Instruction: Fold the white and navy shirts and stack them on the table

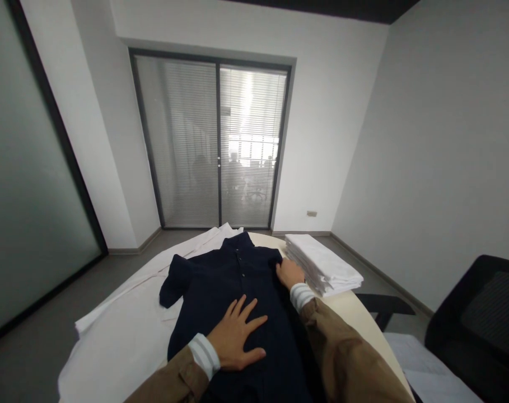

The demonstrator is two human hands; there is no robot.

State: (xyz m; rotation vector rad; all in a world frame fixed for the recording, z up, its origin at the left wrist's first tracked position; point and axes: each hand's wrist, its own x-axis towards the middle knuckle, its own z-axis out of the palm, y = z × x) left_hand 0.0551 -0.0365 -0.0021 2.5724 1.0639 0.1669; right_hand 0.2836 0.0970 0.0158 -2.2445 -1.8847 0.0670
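Observation:
A dark navy short-sleeved shirt lies front side up, its collar at the far end and a row of buttons down the middle. My left hand rests flat on the shirt's front with the fingers spread. At the shirt's right shoulder edge, my right hand has its fingers curled together on the dark sleeve cloth. Beneath the shirt and to its left, white cloth is spread out, looking like one or more white garments. The shirt's lower end runs out of view at the bottom.
A stack of folded white cloth stands on the right of the pale table. Beyond the table's right edge is a black mesh chair, with white cloth or paper near it. Glass doors with blinds are behind.

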